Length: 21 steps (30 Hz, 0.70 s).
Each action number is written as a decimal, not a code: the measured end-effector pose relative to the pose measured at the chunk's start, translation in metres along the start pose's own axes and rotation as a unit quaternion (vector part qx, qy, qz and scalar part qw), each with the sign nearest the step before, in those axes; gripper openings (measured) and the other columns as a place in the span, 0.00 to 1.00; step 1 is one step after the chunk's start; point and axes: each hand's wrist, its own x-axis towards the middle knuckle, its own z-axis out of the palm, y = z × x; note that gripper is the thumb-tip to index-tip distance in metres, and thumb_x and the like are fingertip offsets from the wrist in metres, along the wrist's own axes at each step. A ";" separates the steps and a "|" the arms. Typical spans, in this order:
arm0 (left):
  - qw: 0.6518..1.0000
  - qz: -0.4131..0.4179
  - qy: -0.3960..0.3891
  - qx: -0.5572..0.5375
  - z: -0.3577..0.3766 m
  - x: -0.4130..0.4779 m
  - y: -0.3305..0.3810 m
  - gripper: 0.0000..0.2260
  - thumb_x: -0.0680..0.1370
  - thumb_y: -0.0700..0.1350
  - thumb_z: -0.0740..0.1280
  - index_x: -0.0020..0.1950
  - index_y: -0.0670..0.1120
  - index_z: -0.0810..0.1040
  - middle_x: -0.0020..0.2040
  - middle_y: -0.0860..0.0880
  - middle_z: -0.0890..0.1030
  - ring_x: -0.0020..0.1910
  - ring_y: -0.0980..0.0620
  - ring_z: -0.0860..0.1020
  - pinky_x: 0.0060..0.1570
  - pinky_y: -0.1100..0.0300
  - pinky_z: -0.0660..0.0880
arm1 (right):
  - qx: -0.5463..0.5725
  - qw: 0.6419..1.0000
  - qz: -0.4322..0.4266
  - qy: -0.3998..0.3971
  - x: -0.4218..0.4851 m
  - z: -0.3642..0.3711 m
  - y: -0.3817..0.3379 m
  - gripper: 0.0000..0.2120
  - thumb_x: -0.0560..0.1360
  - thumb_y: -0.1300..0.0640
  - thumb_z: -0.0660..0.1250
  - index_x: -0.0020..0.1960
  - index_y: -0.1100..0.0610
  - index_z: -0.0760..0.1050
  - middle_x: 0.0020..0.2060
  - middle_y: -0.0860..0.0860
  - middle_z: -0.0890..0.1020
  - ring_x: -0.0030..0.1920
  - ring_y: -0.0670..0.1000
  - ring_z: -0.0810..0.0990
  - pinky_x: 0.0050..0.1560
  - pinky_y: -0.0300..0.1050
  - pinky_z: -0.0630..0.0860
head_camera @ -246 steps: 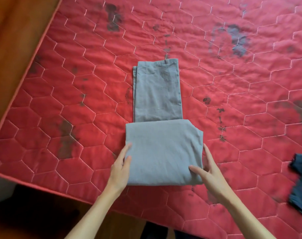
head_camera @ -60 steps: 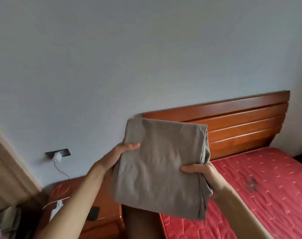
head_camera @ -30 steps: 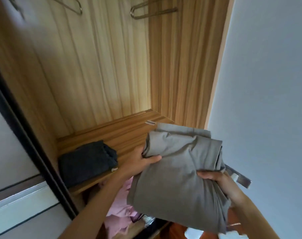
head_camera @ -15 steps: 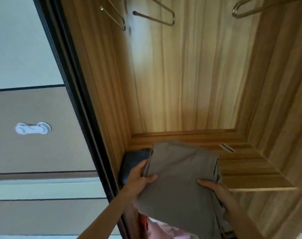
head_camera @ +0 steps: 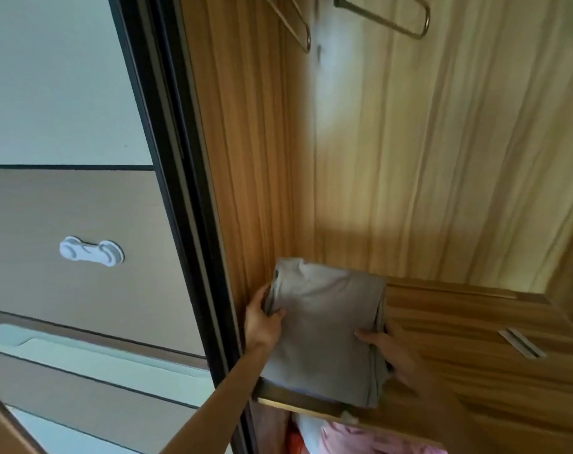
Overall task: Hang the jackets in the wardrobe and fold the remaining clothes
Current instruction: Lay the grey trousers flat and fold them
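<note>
Garment lowered onto shelf, hands gripping edges.

A home, by the wooden wardrobe, metal hangers and sliding door.

One folded grey garment is counted, and two hands are seen at it, the left hand and the right hand. One wooden shelf is found. Two metal hangers are counted far up: a left hanger and a right hanger. One white latch is seen at the left, one small metal plate at the right, and one pink cloth nearest, below.
</note>
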 end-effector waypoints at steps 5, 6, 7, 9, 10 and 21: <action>0.971 0.086 -0.045 0.217 0.017 0.012 -0.040 0.34 0.77 0.36 0.64 0.81 0.51 0.57 0.79 0.47 0.61 0.78 0.44 0.60 0.77 0.47 0.59 | -0.298 0.954 0.012 -0.035 0.048 0.023 0.032 0.37 0.79 0.49 0.67 0.78 0.62 0.53 0.75 0.58 0.65 0.74 0.61 0.64 0.74 0.53 0.62; 0.942 0.128 -0.079 0.301 0.024 0.008 -0.054 0.31 0.78 0.41 0.64 0.80 0.51 0.58 0.79 0.46 0.62 0.78 0.44 0.61 0.75 0.47 0.62 | -0.385 0.922 0.040 -0.033 0.054 0.031 0.044 0.38 0.80 0.44 0.62 0.78 0.63 0.51 0.75 0.61 0.64 0.74 0.62 0.64 0.74 0.55 0.62; 0.907 0.159 -0.123 0.371 0.030 0.002 -0.068 0.28 0.78 0.47 0.63 0.79 0.53 0.62 0.78 0.46 0.65 0.77 0.44 0.63 0.73 0.45 0.65 | -0.463 0.885 0.057 -0.009 0.060 0.037 0.056 0.41 0.78 0.38 0.55 0.79 0.64 0.48 0.75 0.63 0.62 0.74 0.64 0.63 0.74 0.57 0.61; 0.856 0.188 -0.183 0.445 0.045 -0.008 -0.094 0.21 0.77 0.57 0.58 0.69 0.57 0.76 0.70 0.48 0.77 0.71 0.45 0.68 0.69 0.44 0.65 | -0.581 0.812 0.000 0.055 0.066 0.046 0.064 0.44 0.76 0.36 0.55 0.79 0.65 0.48 0.76 0.66 0.58 0.76 0.66 0.59 0.75 0.59 0.56; 0.833 0.190 -0.227 0.469 0.050 -0.011 -0.103 0.20 0.78 0.58 0.56 0.64 0.58 0.80 0.66 0.49 0.80 0.69 0.47 0.69 0.68 0.44 0.61 | -0.613 0.781 -0.084 0.078 0.071 0.049 0.066 0.40 0.75 0.41 0.61 0.78 0.65 0.56 0.75 0.67 0.61 0.74 0.67 0.63 0.74 0.59 0.55; 0.742 0.186 -0.294 0.573 0.054 0.002 -0.119 0.33 0.77 0.60 0.39 0.80 0.53 0.58 0.81 0.48 0.53 0.80 0.45 0.56 0.73 0.35 0.56 | -0.682 0.711 -0.150 -0.082 0.070 0.053 0.112 0.30 0.83 0.45 0.44 0.62 0.56 0.81 0.62 0.55 0.82 0.62 0.55 0.81 0.71 0.52 0.46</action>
